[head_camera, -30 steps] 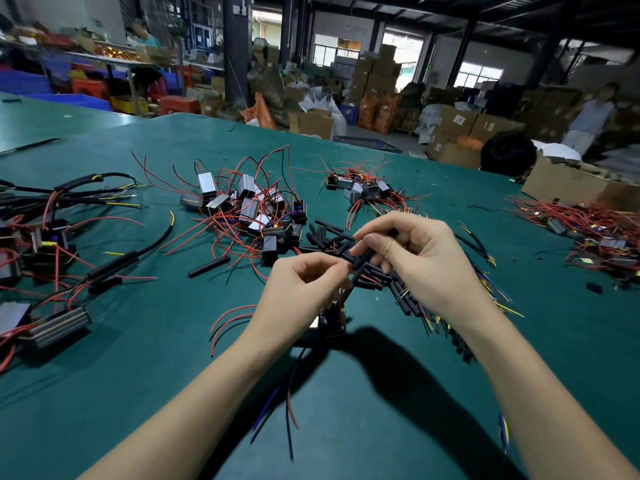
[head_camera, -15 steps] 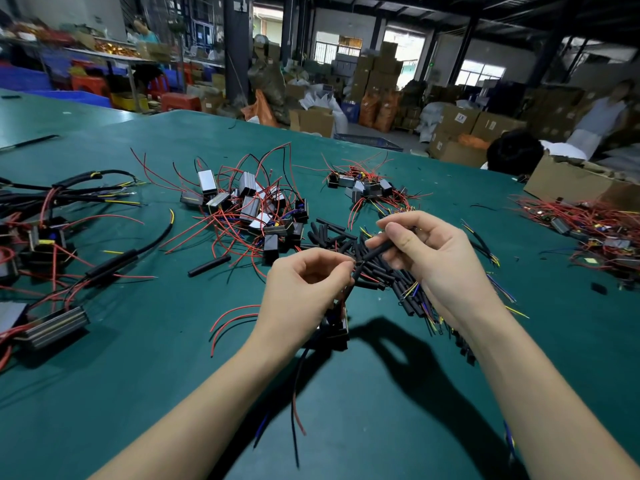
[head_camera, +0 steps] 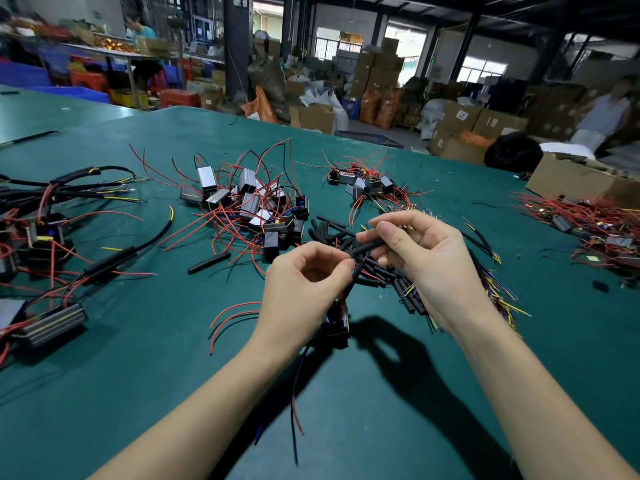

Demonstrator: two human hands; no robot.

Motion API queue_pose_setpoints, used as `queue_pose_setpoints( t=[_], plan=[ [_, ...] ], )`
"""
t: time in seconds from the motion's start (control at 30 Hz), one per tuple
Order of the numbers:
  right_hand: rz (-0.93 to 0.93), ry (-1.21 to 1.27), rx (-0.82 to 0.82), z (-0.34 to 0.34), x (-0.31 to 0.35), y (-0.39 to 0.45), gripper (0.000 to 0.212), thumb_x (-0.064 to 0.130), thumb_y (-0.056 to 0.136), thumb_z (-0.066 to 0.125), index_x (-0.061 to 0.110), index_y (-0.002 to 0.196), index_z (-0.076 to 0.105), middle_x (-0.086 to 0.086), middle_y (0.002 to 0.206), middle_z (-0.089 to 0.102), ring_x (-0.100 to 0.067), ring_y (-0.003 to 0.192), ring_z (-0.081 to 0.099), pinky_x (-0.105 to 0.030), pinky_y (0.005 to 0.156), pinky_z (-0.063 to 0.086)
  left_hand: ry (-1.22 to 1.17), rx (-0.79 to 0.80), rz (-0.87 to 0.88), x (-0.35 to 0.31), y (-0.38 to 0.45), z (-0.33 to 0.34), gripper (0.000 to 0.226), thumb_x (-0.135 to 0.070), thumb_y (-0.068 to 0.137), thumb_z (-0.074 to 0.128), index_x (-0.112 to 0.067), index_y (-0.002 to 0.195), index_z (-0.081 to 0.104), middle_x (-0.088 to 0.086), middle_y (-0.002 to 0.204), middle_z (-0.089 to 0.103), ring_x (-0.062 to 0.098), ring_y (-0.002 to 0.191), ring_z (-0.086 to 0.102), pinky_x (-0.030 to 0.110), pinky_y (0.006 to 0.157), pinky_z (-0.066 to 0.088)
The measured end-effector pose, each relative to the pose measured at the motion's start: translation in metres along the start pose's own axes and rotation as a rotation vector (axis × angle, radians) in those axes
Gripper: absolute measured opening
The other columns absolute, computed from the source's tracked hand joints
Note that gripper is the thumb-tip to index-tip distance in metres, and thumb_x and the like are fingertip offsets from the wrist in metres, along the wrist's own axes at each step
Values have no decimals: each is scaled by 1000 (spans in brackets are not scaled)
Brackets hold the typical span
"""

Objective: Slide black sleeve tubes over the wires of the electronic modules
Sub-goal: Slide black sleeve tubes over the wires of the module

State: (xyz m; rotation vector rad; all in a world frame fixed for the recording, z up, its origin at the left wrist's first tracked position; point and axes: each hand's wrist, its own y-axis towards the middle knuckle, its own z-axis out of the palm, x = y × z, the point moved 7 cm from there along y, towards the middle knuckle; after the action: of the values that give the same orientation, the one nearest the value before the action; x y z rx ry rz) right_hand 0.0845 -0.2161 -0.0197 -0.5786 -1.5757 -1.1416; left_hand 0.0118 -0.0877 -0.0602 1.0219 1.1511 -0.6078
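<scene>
The right hand (head_camera: 427, 263) still pinches the short black rubber sleeve tube (head_camera: 364, 248), now lower; the left hand (head_camera: 301, 289) at nine o'clock grips the thin dark wires (head_camera: 354, 278).

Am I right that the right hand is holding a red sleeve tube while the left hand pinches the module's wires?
Not quite: in the head view the sleeve tube held by the right hand is black, not red. The left hand does pinch the wires.

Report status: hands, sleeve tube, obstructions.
Right hand pinches black sleeve tube. Left hand pinches wires at the tube's lower end, module dangling below. Nothing blocking.
</scene>
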Motion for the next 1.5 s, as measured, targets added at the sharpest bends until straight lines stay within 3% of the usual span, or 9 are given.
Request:
queue_pose_setpoints(
  t=[0.2, 0.4, 0.67, 0.83, 1.07, 1.13, 1.23, 1.33, 1.5],
  plan=[
    [-48, -120, 10, 5, 10, -2, 12, 0, 91, 56, 5, 88, 66, -12, 79, 73, -13, 62, 61, -18, 58, 50, 180, -50, 221, -13, -3, -2, 13, -4, 81, 69, -10, 70, 70, 0, 59, 65, 1, 52, 51, 16, 56, 45],
    [-104, -302, 69, 10, 21, -4, 16, -3, 90, 57, 7, 85, 67, -15, 77, 71, -18, 61, 56, -21, 58, 49, 275, -15, 315, -16, -4, 0, 13, -2, 80, 68, -11, 72, 70, -4, 61, 65, 1, 54, 52, 20, 56, 47],
    [-92, -411, 110, 11, 20, -4, 18, -3, 89, 59, 12, 82, 67, -11, 74, 72, -9, 54, 53, -19, 56, 48, 176, 47, 86, 1, -2, 3, 10, -6, 80, 69, -15, 74, 69, 0, 66, 70, 8, 58, 60, 26, 62, 53],
    [-54, -423, 133, 10, 15, -3, 17, -2, 90, 58, 10, 84, 67, -13, 76, 72, -12, 55, 54, -18, 55, 47, 39, 57, -44, 6, -2, 2, 26, -4, 77, 73, -10, 83, 48, 5, 69, 71, 21, 59, 64, 39, 65, 55],
    [-13, -462, 179, 11, 7, -4, 12, 1, 90, 60, 11, 86, 67, -9, 71, 70, -5, 50, 51, -17, 53, 46, 96, 227, -31, 4, -1, 9, 30, -1, 72, 79, -12, 81, 52, 8, 77, 70, 21, 73, 68, 36, 73, 57],
    [-6, -482, 182, 11, 5, -4, 11, 3, 90, 61, 11, 86, 68, -6, 69, 70, -5, 52, 52, -18, 54, 47, 142, 284, -44, 5, -1, 9, 29, -7, 72, 80, -11, 84, 54, 6, 79, 72, 14, 69, 67, 27, 67, 55],
    [12, -497, 183, 8, 4, -3, 10, 6, 90, 62, 13, 87, 68, -5, 70, 71, -5, 53, 55, -18, 54, 46, 287, 297, -24, 4, 1, 6, 30, -17, 71, 82, -18, 87, 57, -3, 77, 74, -4, 54, 56, 9, 55, 40],
    [19, -491, 196, 10, 2, -4, 6, 4, 89, 63, 10, 86, 65, -5, 69, 72, -6, 52, 55, -16, 52, 45, 400, 270, -15, 4, 3, 1, 29, -24, 70, 82, -21, 91, 62, -9, 74, 73, 2, 70, 64, 14, 67, 46],
    [62, -437, 195, 16, -6, -6, 13, 3, 87, 64, 11, 86, 53, -10, 71, 72, -13, 54, 56, -19, 52, 44, 352, 223, 30, 2, 0, 3, 23, -13, 73, 78, -18, 88, 62, -3, 64, 72, -2, 40, 47, 9, 46, 33]
  ],
)
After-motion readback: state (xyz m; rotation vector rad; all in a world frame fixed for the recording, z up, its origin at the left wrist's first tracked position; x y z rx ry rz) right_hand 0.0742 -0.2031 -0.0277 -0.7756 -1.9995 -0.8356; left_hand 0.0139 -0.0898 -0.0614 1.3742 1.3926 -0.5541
